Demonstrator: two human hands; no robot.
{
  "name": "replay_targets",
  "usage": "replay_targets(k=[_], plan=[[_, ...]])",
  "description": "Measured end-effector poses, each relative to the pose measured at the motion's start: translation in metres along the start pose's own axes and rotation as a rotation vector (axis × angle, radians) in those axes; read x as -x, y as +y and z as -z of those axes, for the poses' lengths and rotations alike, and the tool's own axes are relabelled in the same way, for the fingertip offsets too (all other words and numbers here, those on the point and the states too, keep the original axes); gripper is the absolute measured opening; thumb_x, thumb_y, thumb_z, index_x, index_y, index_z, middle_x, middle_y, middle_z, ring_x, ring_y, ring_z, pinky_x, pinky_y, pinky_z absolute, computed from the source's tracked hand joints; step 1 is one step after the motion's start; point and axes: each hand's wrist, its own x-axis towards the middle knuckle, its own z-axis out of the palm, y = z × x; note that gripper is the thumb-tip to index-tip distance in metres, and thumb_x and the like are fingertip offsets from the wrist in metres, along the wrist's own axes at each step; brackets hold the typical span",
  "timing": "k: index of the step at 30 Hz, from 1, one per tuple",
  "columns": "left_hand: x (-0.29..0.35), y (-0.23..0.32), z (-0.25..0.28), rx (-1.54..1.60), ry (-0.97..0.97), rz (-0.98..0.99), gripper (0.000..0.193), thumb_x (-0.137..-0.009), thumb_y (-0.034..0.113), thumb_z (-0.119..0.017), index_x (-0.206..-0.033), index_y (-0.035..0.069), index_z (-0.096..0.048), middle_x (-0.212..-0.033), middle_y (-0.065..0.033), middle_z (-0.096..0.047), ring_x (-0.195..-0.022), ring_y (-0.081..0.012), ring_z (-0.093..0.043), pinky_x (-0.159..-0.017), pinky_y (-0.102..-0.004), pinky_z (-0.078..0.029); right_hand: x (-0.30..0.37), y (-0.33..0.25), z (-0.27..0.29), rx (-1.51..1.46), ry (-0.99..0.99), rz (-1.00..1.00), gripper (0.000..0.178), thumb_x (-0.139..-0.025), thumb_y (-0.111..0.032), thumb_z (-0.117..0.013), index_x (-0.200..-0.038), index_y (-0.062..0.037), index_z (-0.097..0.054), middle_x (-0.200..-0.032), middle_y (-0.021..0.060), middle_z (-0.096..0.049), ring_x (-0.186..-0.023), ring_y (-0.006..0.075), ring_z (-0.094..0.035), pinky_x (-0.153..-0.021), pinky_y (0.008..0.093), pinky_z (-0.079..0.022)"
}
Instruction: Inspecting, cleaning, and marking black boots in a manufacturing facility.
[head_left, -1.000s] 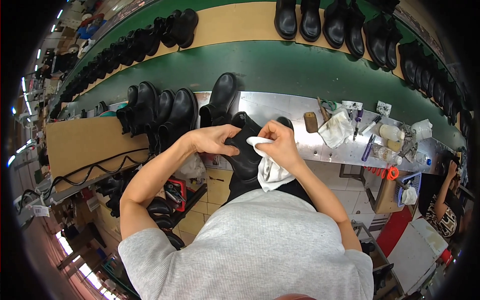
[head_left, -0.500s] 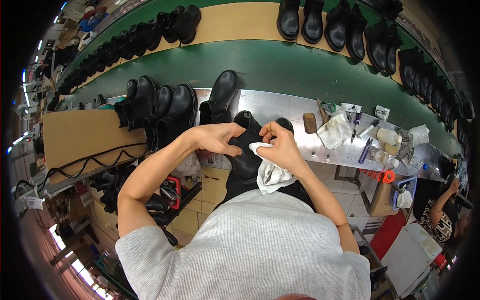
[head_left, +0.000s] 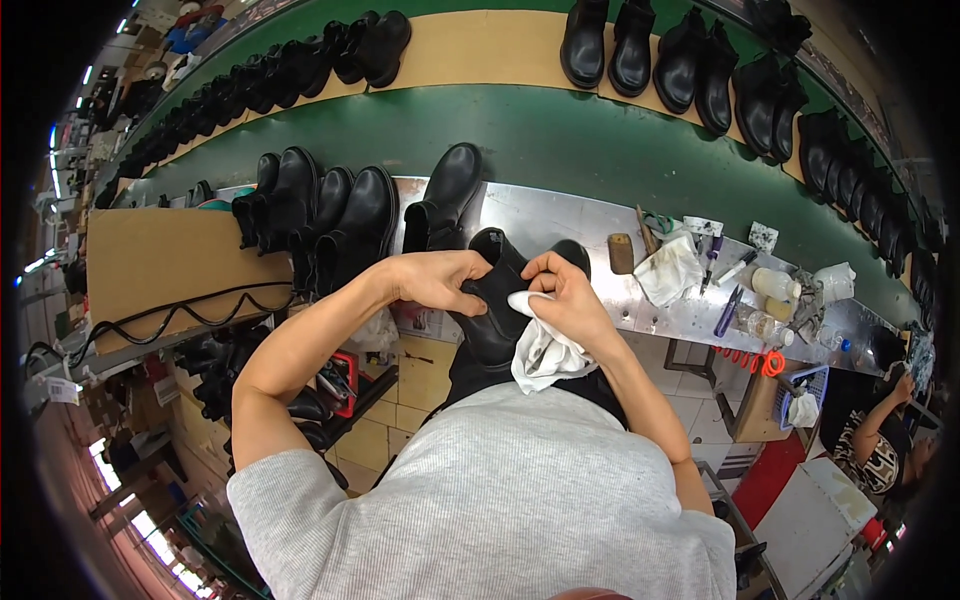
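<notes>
A black leather boot [head_left: 492,335] is held in front of my body, its shaft opening pointing away from me. My left hand [head_left: 440,283] grips it from the left side, thumb pressed on the leather. On the boot's right, my right hand [head_left: 567,303] is closed on a white cloth [head_left: 543,355], which hangs down in folds below the fingers. The thumb and index finger come close together near the boot's edge; whether they pinch the boot too is unclear. Another black boot [head_left: 571,254] stands just behind my right hand, partly hidden by it.
Several black boots [head_left: 352,222] stand at the left on the metal bench [head_left: 535,207]. Farther right lie a brown block [head_left: 621,254], a white rag [head_left: 667,272], pens and small bottles [head_left: 774,284]. A cardboard sheet [head_left: 180,270] borders the left. More boots line a green shelf [head_left: 500,120]. Another person [head_left: 868,440] sits far right.
Both hands keep nearly the same hold on the boot and the cloth. The view has shifted slightly; the cloth's folds sit a little differently.
</notes>
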Motion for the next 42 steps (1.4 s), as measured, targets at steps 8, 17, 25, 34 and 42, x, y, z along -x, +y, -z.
replay_targets(k=[8, 17, 25, 34, 42], plan=[[-0.002, -0.008, -0.003, -0.014, 0.048, -0.005, 0.015, -0.075, 0.009, -0.062, -0.069, -0.001, -0.055, -0.061, 0.0039, -0.048, -0.059, -0.004, -0.042, -0.051, -0.0256, -0.033, 0.005, -0.001, -0.004, -0.061, -0.044, -0.028, 0.017, -0.076, 0.0, -0.056, -0.092, -0.0003, -0.05, -0.065, -0.0048, -0.05, -0.06, 0.0009, -0.043, -0.056, 0.0168, -0.034], [-0.004, -0.005, 0.004, -0.178, 0.017, 0.036, 0.014, -0.075, 0.01, -0.062, -0.072, -0.002, -0.057, -0.064, 0.0026, -0.054, -0.06, -0.0044, -0.045, -0.052, -0.0254, -0.036, 0.004, -0.001, -0.005, -0.066, -0.019, -0.039, 0.017, -0.074, 0.0, -0.056, -0.091, -0.001, -0.053, -0.069, -0.004, -0.052, -0.062, 0.0013, -0.045, -0.056, 0.017, -0.036], [-0.002, 0.001, 0.001, -0.052, -0.001, 0.002, 0.007, -0.079, 0.004, -0.059, -0.079, -0.003, -0.059, -0.07, 0.0034, -0.057, -0.065, -0.0035, -0.047, -0.057, -0.0226, -0.039, 0.007, 0.002, -0.004, -0.087, -0.035, -0.04, 0.014, -0.075, -0.001, -0.057, -0.089, -0.0005, -0.054, -0.071, -0.003, -0.054, -0.062, 0.0015, -0.047, -0.056, 0.0167, -0.036], [0.003, 0.007, -0.001, 0.005, -0.043, 0.024, 0.012, -0.079, 0.004, -0.058, -0.087, -0.005, -0.059, -0.081, 0.0009, -0.062, -0.072, -0.0042, -0.051, -0.062, -0.0224, -0.042, 0.014, -0.002, 0.001, -0.052, -0.072, -0.08, 0.025, -0.068, -0.005, -0.062, -0.091, 0.001, -0.054, -0.065, -0.0014, -0.053, -0.058, 0.0045, -0.047, -0.056, 0.0191, -0.038], [0.003, 0.007, 0.001, 0.02, -0.087, 0.05, 0.011, -0.08, 0.004, -0.058, -0.087, -0.004, -0.058, -0.08, 0.0012, -0.06, -0.073, -0.0045, -0.051, -0.064, -0.0225, -0.042, 0.015, -0.001, 0.003, 0.222, -0.156, 0.004, 0.032, -0.063, -0.001, -0.063, -0.091, -0.0011, -0.046, -0.059, -0.0025, -0.045, -0.055, 0.0045, -0.042, -0.052, 0.0209, -0.033]])
